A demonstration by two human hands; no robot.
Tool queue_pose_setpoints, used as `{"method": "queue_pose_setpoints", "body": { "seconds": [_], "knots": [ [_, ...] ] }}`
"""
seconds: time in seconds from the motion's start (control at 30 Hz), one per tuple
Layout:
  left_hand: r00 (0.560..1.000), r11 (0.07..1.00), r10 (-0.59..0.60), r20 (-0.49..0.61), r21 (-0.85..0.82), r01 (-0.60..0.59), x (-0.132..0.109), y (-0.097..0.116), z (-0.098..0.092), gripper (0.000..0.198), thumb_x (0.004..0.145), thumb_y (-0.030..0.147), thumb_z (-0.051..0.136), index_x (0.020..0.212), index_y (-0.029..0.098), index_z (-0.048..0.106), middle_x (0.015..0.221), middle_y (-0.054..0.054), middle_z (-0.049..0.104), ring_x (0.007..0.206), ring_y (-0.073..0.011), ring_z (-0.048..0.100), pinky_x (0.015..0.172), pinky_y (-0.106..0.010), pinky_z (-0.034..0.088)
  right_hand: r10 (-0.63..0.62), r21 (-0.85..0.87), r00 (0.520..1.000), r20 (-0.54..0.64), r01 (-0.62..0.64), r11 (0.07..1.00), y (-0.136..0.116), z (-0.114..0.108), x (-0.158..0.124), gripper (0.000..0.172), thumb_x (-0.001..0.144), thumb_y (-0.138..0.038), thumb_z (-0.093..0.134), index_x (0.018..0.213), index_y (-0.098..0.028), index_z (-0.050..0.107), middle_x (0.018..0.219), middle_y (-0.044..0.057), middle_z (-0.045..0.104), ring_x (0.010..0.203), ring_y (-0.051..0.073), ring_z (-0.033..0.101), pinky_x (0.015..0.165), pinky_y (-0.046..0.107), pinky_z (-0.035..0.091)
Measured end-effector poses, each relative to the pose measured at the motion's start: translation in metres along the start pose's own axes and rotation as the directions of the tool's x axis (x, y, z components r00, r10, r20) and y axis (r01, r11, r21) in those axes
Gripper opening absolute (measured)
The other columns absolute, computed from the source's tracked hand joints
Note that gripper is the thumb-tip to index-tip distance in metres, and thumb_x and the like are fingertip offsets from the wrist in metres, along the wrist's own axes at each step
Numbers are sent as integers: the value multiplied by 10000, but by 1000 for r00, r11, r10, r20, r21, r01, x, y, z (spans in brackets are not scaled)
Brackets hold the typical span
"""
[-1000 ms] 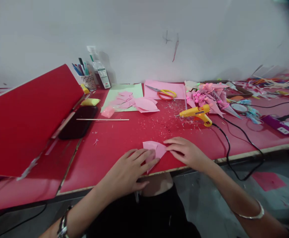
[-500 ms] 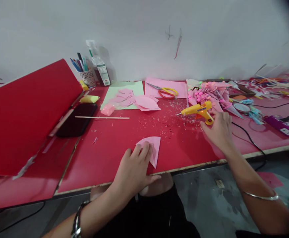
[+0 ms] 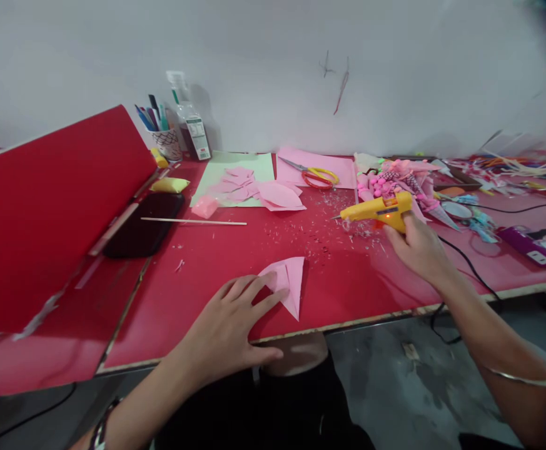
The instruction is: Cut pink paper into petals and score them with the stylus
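Observation:
Under the fingertips of my left hand [image 3: 230, 322] lies a folded pink paper piece [image 3: 295, 278], fan-shaped with its point toward the table's front edge. That hand is open, fingers spread, thumb stretched out past the edge. My right hand [image 3: 418, 247] is wrapped round the handle of a yellow hot glue gun [image 3: 378, 211], whose nozzle points left. A small orange light glows on the gun's body. Clear glue scraps [image 3: 329, 206] are strewn on the red table [image 3: 216, 269] near the nozzle.
Scissors [image 3: 319, 177] rest on pink paper [image 3: 343, 165] at the back. Cut pink pieces [image 3: 279, 195] lie on a pale green sheet [image 3: 258, 162]. A thin stick [image 3: 195, 221] crosses a black phone [image 3: 144, 228]. Pink paper cones [image 3: 408, 178] and a purple power strip [image 3: 535, 247] are at right.
My right hand has closed round the glue gun's handle and shifted it slightly right. My left hand has slid left, with its fingers spread over less of the pink paper.

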State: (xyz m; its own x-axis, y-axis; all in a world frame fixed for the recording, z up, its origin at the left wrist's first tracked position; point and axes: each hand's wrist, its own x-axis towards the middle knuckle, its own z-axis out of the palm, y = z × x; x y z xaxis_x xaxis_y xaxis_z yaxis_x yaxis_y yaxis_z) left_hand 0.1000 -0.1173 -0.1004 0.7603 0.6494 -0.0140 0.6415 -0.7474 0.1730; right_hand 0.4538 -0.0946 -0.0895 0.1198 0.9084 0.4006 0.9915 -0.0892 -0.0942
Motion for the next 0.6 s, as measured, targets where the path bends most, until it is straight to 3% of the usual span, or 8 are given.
{"method": "queue_pose_setpoints", "body": {
  "seconds": [0.13, 0.27, 0.4, 0.6],
  "knots": [
    [1000, 1000, -15, -17, -16, 15, 3, 1, 0, 745, 652, 599, 568, 1312, 364, 313, 1359, -47, 337, 1185, -304, 324, 963, -468, 278, -125, 45, 992, 19, 124, 991, -40, -25, -20, 503, 662, -579, 572, 942, -166, 509, 722, 66, 598, 629, 226, 574, 480, 272, 355],
    [999, 999, -32, -27, -12, 32, 4, 3, 4, 757, 643, 586, 581, 1314, 366, 308, 1343, -52, 338, 1181, -306, 315, 966, -472, 274, -266, 100, 957, 112, 256, 962, -70, -34, -35, 386, 678, -503, 601, 873, -176, 536, 672, 36, 599, 592, 192, 576, 486, 254, 362],
    [999, 1000, -29, -39, -12, 29, 4, 3, 8, 745, 658, 553, 578, 1320, 354, 299, 1343, -48, 334, 1182, -300, 303, 977, -469, 265, -346, 146, 925, 158, 325, 934, -77, -33, -39, 238, 707, -333, 595, 888, -186, 547, 713, 26, 622, 615, 174, 592, 513, 245, 379],
    [998, 999, -34, -44, -7, 33, 4, 3, 9, 732, 656, 540, 582, 1312, 350, 318, 1329, -50, 351, 1171, -307, 308, 966, -474, 279, -395, 130, 895, 210, 375, 918, -74, -32, -40, 232, 707, -267, 569, 921, -179, 551, 719, 27, 627, 597, 166, 585, 496, 242, 372]
  ]
}}
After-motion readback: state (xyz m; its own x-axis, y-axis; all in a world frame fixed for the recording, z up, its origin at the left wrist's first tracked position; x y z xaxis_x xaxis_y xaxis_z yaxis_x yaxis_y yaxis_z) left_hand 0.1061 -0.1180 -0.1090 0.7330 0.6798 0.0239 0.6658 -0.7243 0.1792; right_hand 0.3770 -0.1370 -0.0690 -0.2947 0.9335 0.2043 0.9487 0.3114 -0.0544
